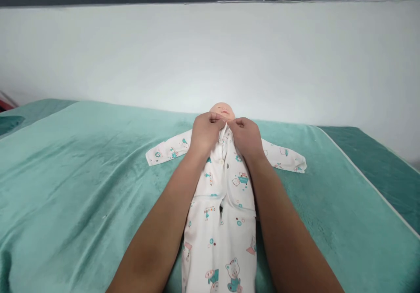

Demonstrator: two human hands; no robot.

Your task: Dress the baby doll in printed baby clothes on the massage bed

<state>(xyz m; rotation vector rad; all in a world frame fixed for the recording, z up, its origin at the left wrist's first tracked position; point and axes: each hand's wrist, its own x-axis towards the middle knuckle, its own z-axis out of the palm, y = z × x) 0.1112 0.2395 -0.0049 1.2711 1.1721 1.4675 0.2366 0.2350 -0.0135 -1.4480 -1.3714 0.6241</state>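
Observation:
A baby doll [224, 109] lies on its back, its head toward the wall. It wears a white printed baby shirt [241, 177] with long sleeves spread out to both sides, and matching white pants [218, 249] below. At the neck of the shirt, my left hand [206, 131] pinches one edge of the front opening. Close beside it, my right hand [245, 136] pinches the other edge. The two edges come together just under the doll's chin. Farther down, the front overlaps loosely, with a button [222, 162] visible. My fingertips partly hide the collar.
A teal plush blanket [108, 174] with soft folds covers the surface under the doll. Darker teal cloth [377, 166] borders it at the right. Behind stands a white wall [164, 56] with a dark band along the top. Something red [5, 105] shows at the far left edge.

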